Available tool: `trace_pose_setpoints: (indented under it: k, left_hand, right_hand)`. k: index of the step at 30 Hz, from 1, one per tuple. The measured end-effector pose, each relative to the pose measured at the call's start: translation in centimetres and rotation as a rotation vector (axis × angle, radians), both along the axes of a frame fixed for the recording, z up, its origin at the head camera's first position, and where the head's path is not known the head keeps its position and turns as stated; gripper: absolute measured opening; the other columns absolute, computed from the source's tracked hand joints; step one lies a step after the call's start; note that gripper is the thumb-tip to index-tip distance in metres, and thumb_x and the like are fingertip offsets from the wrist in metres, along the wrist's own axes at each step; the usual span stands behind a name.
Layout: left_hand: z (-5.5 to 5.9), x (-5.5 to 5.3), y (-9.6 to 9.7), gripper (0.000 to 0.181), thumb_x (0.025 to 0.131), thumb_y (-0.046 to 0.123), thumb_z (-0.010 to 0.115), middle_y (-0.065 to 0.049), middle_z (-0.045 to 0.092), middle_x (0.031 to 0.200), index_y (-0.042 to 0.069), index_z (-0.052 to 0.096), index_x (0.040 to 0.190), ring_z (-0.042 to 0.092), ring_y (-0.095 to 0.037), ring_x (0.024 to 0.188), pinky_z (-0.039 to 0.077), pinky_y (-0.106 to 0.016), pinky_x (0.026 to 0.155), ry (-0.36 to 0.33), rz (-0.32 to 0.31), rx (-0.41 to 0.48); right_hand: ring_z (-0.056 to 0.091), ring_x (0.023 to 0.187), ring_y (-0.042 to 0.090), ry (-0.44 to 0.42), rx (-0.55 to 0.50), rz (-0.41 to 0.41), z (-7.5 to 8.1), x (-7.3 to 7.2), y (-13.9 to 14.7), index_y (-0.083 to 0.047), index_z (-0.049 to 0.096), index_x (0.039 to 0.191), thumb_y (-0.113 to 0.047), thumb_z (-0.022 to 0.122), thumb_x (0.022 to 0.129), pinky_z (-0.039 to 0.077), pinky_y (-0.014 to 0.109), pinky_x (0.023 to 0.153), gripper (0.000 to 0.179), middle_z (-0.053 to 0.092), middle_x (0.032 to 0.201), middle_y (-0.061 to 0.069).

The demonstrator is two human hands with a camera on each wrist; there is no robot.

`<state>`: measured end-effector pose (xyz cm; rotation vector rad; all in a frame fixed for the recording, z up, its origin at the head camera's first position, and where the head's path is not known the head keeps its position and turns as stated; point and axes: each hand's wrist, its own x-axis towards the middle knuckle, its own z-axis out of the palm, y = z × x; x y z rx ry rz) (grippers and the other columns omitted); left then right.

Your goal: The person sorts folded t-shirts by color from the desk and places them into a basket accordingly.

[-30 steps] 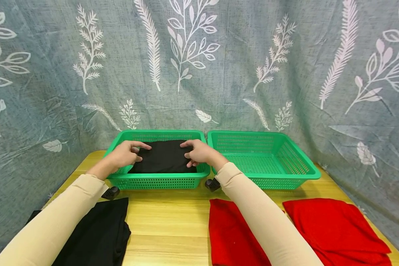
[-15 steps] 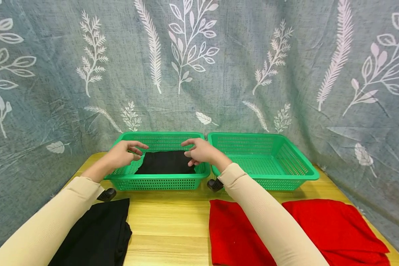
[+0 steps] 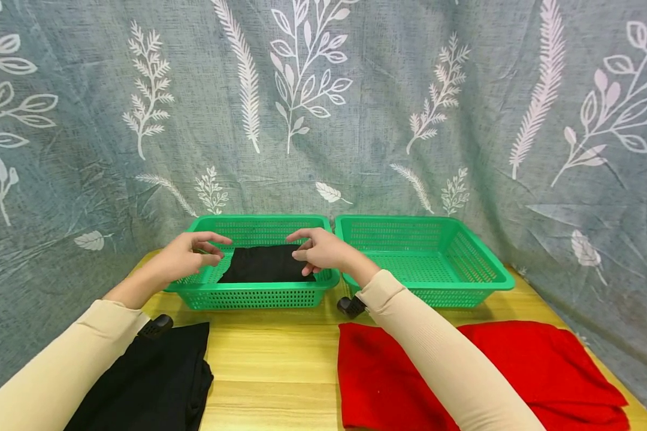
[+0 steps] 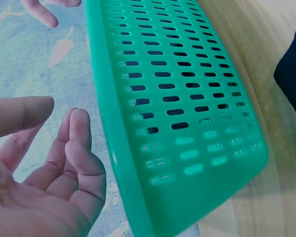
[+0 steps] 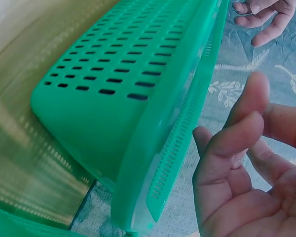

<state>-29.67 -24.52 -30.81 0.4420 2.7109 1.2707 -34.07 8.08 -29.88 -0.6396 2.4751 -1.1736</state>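
Note:
A folded black cloth (image 3: 264,263) lies flat inside the left green basket (image 3: 248,297). My left hand (image 3: 186,256) hovers over that basket's left end with loosely bent fingers and nothing in them; in the left wrist view the same hand (image 4: 54,168) is beside the basket rim. Above the basket's right end, my right hand (image 3: 323,249) overlaps the cloth's right edge in the head view. Seen from the right wrist, this hand (image 5: 251,168) has relaxed, bent fingers and an unfilled palm.
Beside it stands a second green basket (image 3: 426,266) with nothing in it. Black cloths (image 3: 151,377) are at the front left of the wooden table (image 3: 272,359). One red cloth (image 3: 377,377) and a red pile (image 3: 550,365) occupy the front right. A patterned curtain (image 3: 323,149) hangs behind.
The black cloth has dropped down into the left basket and been let go. Both hands have come away from it, the left one moving outward to the left.

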Motion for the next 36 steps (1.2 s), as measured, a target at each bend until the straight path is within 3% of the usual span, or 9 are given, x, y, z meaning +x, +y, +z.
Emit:
trace_pose_setpoints:
  k: [4, 9, 15, 24, 30, 36]
  left_hand:
    - [0.1, 0.7, -0.4, 0.047, 0.109, 0.020, 0.064, -0.021, 0.063, 0.143, 0.014, 0.056, 0.156, 0.066, -0.037, 0.126, 0.053, -0.039, 0.086, 0.000, 0.008, 0.000]
    - [0.1, 1.6, -1.1, 0.047, 0.109, 0.021, 0.065, -0.020, 0.064, 0.140, 0.015, 0.057, 0.155, 0.065, -0.029, 0.114, 0.052, -0.037, 0.075, 0.016, 0.011, 0.005]
    - [-0.1, 2.8, -2.1, 0.050, 0.107, 0.020, 0.067, -0.018, 0.067, 0.134, 0.012, 0.056, 0.155, 0.062, -0.022, 0.095, 0.049, -0.034, 0.066, 0.029, 0.007, 0.025]
    - [-0.1, 4.6, -3.3, 0.053, 0.108, 0.020, 0.066, -0.011, 0.072, 0.123, 0.009, 0.051, 0.158, 0.068, -0.019, 0.095, 0.049, -0.031, 0.066, 0.049, -0.002, 0.009]
    - [-0.4, 6.0, -4.3, 0.055, 0.107, 0.022, 0.068, -0.014, 0.073, 0.122, 0.012, 0.050, 0.159, 0.071, -0.017, 0.095, 0.048, -0.031, 0.065, 0.052, 0.000, -0.004]
    - [-1.1, 7.2, -5.4, 0.057, 0.108, 0.023, 0.066, -0.011, 0.074, 0.114, 0.013, 0.046, 0.161, 0.065, -0.015, 0.089, 0.045, -0.033, 0.062, 0.035, -0.027, 0.008]
  right_hand:
    - [0.072, 0.071, 0.016, 0.022, 0.004, 0.020, 0.0, 0.5, 0.0, -0.017, 0.053, 0.157, -0.016, 0.063, 0.110, 0.058, 0.029, 0.071, 0.048, 0.065, 0.146, 0.019]
    - [0.074, 0.073, 0.020, 0.028, -0.011, 0.041, -0.2, 1.0, -0.1, -0.016, 0.054, 0.156, -0.016, 0.063, 0.110, 0.060, 0.037, 0.076, 0.047, 0.067, 0.142, 0.018]
    - [0.073, 0.072, 0.016, 0.031, -0.023, 0.081, -0.3, 1.8, -0.5, -0.017, 0.052, 0.157, -0.016, 0.063, 0.109, 0.056, 0.029, 0.071, 0.049, 0.069, 0.136, 0.019]
    - [0.078, 0.091, 0.043, 0.050, -0.011, 0.128, -0.3, 3.7, -1.3, -0.021, 0.049, 0.157, -0.018, 0.065, 0.109, 0.055, 0.033, 0.071, 0.051, 0.069, 0.121, 0.011]
    - [0.078, 0.074, 0.027, 0.056, -0.020, 0.184, -0.6, 5.0, -1.9, -0.022, 0.051, 0.156, -0.018, 0.064, 0.109, 0.053, 0.031, 0.065, 0.049, 0.070, 0.118, 0.009]
    - [0.079, 0.074, 0.025, 0.041, -0.008, 0.225, -1.2, 6.0, -2.7, -0.027, 0.051, 0.156, -0.019, 0.065, 0.109, 0.049, 0.027, 0.063, 0.050, 0.071, 0.115, 0.004]
